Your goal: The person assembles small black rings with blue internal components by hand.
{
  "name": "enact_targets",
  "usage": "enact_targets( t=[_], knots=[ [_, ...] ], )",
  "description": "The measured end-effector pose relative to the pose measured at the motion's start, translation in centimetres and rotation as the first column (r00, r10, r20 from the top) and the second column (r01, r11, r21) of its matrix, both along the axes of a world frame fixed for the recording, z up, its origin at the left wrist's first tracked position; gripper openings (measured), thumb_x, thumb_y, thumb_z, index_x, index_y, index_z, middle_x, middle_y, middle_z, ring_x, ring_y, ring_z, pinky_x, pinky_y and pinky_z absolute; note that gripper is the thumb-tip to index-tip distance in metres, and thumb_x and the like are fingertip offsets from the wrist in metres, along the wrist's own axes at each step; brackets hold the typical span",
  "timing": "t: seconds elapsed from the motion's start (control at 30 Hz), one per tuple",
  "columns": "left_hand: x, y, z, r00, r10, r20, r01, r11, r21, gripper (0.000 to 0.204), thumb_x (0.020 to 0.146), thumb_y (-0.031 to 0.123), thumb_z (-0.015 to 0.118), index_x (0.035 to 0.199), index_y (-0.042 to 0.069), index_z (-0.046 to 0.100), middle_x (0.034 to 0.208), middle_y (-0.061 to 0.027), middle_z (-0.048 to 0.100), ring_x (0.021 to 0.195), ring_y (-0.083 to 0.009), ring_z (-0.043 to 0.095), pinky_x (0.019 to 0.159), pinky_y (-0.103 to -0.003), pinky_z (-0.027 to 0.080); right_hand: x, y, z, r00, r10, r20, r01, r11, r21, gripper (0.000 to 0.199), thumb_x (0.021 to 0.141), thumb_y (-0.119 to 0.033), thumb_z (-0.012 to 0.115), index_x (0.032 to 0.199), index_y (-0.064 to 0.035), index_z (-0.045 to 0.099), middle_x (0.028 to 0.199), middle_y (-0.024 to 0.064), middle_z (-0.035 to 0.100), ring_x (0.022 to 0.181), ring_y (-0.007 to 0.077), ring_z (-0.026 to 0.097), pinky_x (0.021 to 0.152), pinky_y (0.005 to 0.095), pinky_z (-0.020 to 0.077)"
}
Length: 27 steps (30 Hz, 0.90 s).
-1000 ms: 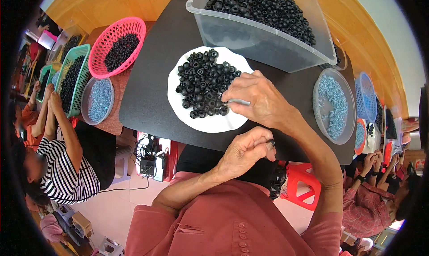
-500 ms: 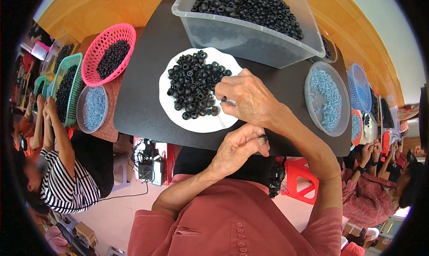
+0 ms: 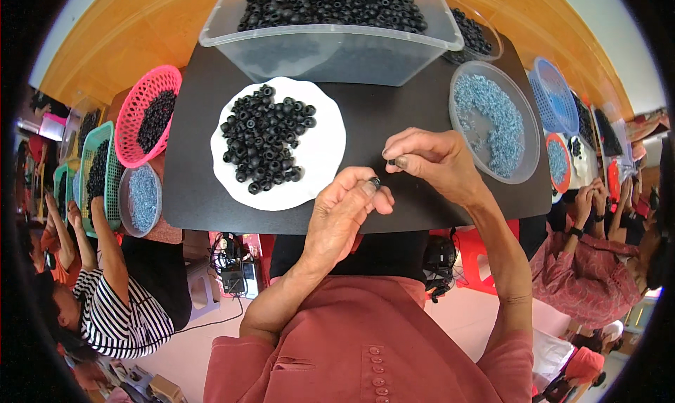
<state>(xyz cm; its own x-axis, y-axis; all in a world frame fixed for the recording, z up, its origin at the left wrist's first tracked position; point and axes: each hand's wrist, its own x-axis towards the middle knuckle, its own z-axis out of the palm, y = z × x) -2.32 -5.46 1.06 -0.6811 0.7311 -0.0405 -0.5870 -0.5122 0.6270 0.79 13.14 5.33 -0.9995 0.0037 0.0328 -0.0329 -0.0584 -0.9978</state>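
Observation:
Between my left hand's thumb and fingertips is a small black ring-shaped piece. To its right, my right hand pinches another small black piece, mostly covered by the fingertips. The two hands are close together but apart, over the front part of the dark table. Left of them, a white plate with a wavy rim carries a pile of hollow black pieces. To the right of my right hand stands a clear round tub of small light-blue pieces.
A big clear plastic bin of black pieces stands at the table's back. Behind the blue tub is a clear bowl of black pieces. A pink basket is at the left; a blue basket is at the right. Other people work on both sides.
My right hand has left the plate's pile and moved right, a black piece now showing in its pinch. My left hand has risen slightly. The whole view has shifted.

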Motion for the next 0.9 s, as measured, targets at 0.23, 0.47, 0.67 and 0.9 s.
enact_targets(
  t=[0.23, 0.47, 0.67, 0.9],
  knots=[
    [0.1, 1.5, 0.2, 0.99, 0.016, -0.141, -0.034, 0.991, -0.132, 0.016, 0.096, 0.009, 0.044, 0.104, -0.002, 0.053, 0.081, -0.0081, 0.062, 0.085, -0.0136, 0.058, 0.083, -0.027, 0.045, 1.4, 0.0, -1.5, 0.992, -0.072, -0.108, 0.069, 0.997, -0.025, 0.012, 0.081, 0.006, 0.06, 0.091, 0.0029, 0.065, 0.093, 0.0064, 0.063, 0.078, 0.0091, 0.059, 0.067, 0.0213, 0.0482],
    [0.2, 1.7, 0.0, 0.986, 0.02, -0.164, -0.046, 0.987, -0.155, 0.015, 0.095, 0.008, 0.045, 0.104, -0.001, 0.053, 0.081, -0.0083, 0.062, 0.085, -0.0134, 0.058, 0.085, -0.028, 0.045, 1.8, -0.2, -1.7, 0.995, -0.087, -0.057, 0.083, 0.994, -0.067, 0.012, 0.08, 0.006, 0.061, 0.091, 0.0035, 0.065, 0.089, 0.0055, 0.063, 0.073, 0.0087, 0.059, 0.064, 0.0218, 0.0486],
    [0.3, 1.7, -0.4, 0.966, 0.041, -0.257, -0.089, 0.98, -0.179, 0.014, 0.095, 0.008, 0.047, 0.104, -0.001, 0.052, 0.081, -0.0072, 0.063, 0.086, -0.0128, 0.058, 0.086, -0.027, 0.044, 2.1, 0.0, -1.7, 0.989, -0.104, -0.102, 0.108, 0.993, 0.04, 0.012, 0.08, 0.005, 0.062, 0.091, 0.0022, 0.066, 0.091, 0.0071, 0.064, 0.077, 0.0097, 0.06, 0.066, 0.0213, 0.0484],
    [0.2, 1.7, -0.1, 0.967, 0.021, -0.253, -0.072, 0.979, -0.191, 0.014, 0.095, 0.008, 0.046, 0.105, -0.001, 0.052, 0.08, -0.0072, 0.064, 0.085, -0.0129, 0.058, 0.087, -0.028, 0.044, 1.9, 0.2, -1.4, 0.974, -0.062, -0.22, 0.1, 0.981, 0.167, 0.015, 0.076, 0.005, 0.063, 0.089, 0.0, 0.068, 0.088, 0.0079, 0.065, 0.075, 0.0111, 0.061, 0.067, 0.023, 0.0493]
  ],
)
